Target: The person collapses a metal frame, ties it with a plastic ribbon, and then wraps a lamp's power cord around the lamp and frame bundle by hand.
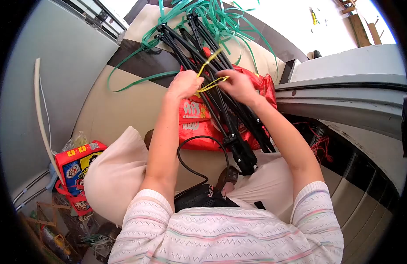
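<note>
A bundle of folded black metal poles (221, 110), looking like a collapsed stand, lies slantwise before me. Round its middle runs a yellow strap (212, 83), with one tail sticking up. My left hand (186, 84), fingers pinched, grips the strap at the left side of the poles. On the right, my right hand (239, 86) has its fingers curled and holds a loop of the same strap. Beneath the poles is a shiny red bag (197, 121) with pale lettering, partly hidden by them.
Tangled green strapping (221, 20) spreads over the floor at the far end. A red printed bag (78, 169) stands at the left by a grey panel (75, 66). A grey metal door frame (340, 99) runs along the right. A black cord (179, 152) loops near my lap.
</note>
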